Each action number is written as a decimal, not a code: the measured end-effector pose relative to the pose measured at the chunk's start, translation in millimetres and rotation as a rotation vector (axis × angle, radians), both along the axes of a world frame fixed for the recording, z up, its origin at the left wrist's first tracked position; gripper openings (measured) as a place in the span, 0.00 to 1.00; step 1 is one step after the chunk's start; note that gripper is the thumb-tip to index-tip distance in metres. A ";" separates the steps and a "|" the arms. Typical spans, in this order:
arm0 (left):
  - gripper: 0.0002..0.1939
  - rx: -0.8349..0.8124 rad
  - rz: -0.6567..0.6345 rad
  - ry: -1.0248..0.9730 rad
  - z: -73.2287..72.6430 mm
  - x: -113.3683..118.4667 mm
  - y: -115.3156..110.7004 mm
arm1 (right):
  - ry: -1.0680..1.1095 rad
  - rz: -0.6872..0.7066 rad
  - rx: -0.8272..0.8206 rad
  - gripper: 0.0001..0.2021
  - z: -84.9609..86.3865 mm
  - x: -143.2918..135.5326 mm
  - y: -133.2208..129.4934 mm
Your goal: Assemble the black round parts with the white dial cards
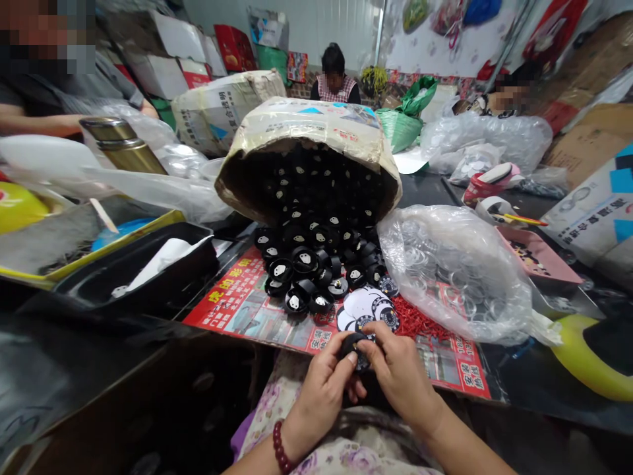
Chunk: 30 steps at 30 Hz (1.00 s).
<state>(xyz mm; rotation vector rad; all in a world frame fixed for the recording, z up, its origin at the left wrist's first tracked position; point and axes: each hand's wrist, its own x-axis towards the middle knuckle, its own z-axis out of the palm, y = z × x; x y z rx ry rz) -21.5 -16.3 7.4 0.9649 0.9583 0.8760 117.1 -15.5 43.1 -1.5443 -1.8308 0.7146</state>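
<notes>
My left hand (330, 374) wears a red bead bracelet and grips a round black plastic case (353, 342) by its rim, low in front of my lap. Thumb and fingers of my right hand (395, 361) press on the same case from the other side. A dark printed face shows partly inside it; the fingers cover the rest. Just beyond the hands lie round white-and-black printed discs (363, 305). Many more black cases (297, 264) spill towards me out of a tipped sack (309, 122). Small red pieces (420, 322) are heaped beside the discs.
A clear plastic bag (455, 270) of transparent rings lies on the right, near a pink tray (539, 254). On the left are a black tray (143, 274) and a gold-coloured flask (121, 145). A red printed sheet (232, 310) covers the table here. Other people sit around the table.
</notes>
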 end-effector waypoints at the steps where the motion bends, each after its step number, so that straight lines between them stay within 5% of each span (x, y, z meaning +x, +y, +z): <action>1: 0.18 0.013 0.006 0.033 0.0 -1.2 0.4 | 0.005 0.010 -0.014 0.09 -0.2 0.3 -0.2; 8: 0.19 0.102 -0.104 0.112 6.3 -8.0 2.8 | 0.439 0.001 -0.178 0.12 0.0 -2.4 -6.2; 23: 0.19 -0.018 -0.168 0.077 8.5 -4.6 1.5 | 0.470 0.114 -0.255 0.22 0.0 12.6 -18.4; 27: 0.19 -0.124 -0.104 0.013 9.7 -7.4 6.7 | 0.210 -0.074 -0.099 0.03 -6.4 49.6 -22.0; 30: 0.18 -0.175 0.021 -0.045 6.2 -8.3 11.1 | -0.176 -0.325 0.086 0.08 -23.5 79.6 -20.6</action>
